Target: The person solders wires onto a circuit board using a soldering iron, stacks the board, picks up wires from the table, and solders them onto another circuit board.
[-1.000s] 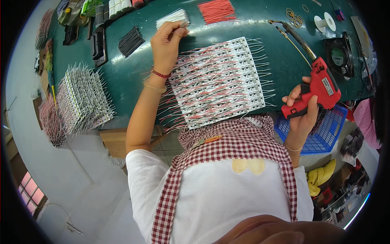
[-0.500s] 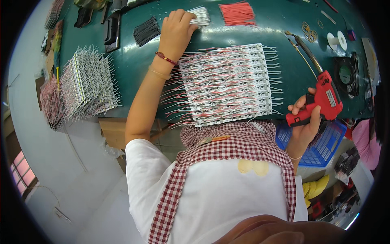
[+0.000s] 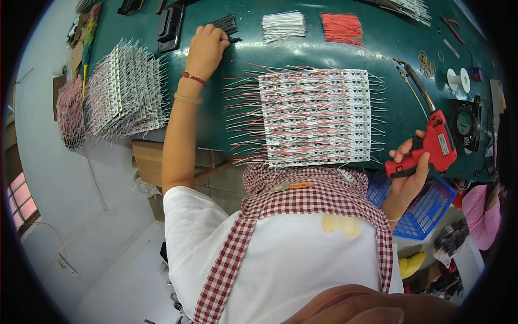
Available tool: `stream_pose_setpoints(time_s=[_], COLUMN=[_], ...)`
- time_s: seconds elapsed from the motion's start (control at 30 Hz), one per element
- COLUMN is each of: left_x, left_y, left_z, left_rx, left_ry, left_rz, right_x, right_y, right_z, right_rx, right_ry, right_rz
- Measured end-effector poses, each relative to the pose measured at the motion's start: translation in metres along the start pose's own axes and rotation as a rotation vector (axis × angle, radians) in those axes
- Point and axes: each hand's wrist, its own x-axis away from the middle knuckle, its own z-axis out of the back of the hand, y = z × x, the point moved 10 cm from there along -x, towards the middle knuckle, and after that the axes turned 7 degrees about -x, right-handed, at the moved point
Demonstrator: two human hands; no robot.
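My left hand (image 3: 206, 51) is at the pile of short black wires (image 3: 225, 24) on the far side of the bench, fingers bent and closed on the wires at the pile's near left end; the fingertips are partly hidden. In my right hand (image 3: 410, 173) is a red soldering gun (image 3: 438, 143), gripped by its handle, its long metal tip pointing away over the bench. Between my arms lies a panel of white circuit boards (image 3: 360, 116), in rows, with red, white and black wires sticking out from its left side and pale wires from its right.
Piles of white wires (image 3: 284, 27) and red wires (image 3: 342, 28) lie at the back. On the left is a stack of wired boards (image 3: 121, 92). To the right are a white spool (image 3: 458, 80), a black fan (image 3: 465, 123) and pliers (image 3: 453, 29). Below the edge stands a blue basket (image 3: 426, 210).
My left hand has moved left from the white wires to the black wires. The right hand still holds the soldering gun. The whole view has shifted a little.
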Motion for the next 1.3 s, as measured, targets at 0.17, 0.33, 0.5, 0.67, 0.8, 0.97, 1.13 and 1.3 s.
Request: stream_pose_setpoints(time_s=[0.17, 0.33, 0.5, 0.67, 0.8, 0.97, 1.13, 1.3], left_x=[0.011, 0.011, 0.003, -0.002, -0.006, -0.009, -0.020, -0.036], left_y=[0.016, 0.018, 0.015, 0.059, 0.081, 0.091, 0.113, 0.157], left_z=[-0.007, 0.009, 0.025, -0.017, -0.026, -0.019, -0.010, -0.015], left_rx=[-0.252, -0.072, 0.361, 1.380, 1.390, 1.312, 1.320, 1.047], left_ry=[0.017, 0.184, 0.278, 0.192, 0.155, 0.024, -0.198, -0.270], left_rz=[-0.048, -0.126, 0.122, 0.326, 0.294, 0.299, 0.322, 0.147], right_x=[0.004, 0.009, 0.009, 0.007, 0.009, 0.009, 0.002, -0.001], right_y=[-0.001, -0.007, -0.014, -0.011, -0.014, -0.016, -0.015, 0.004], right_z=[-0.003, 0.008, 0.010, 0.003, 0.004, -0.001, -0.001, -0.006], right_rx=[-0.003, 0.012, 0.023, 0.011, 0.014, 0.103, 0.221, 0.195], right_ry=[0.000, 0.079, 0.077, -0.003, 0.034, 0.019, 0.050, 0.058], right_rz=[0.016, 0.040, 0.055, 0.019, 0.044, 0.031, 0.013, -0.069])
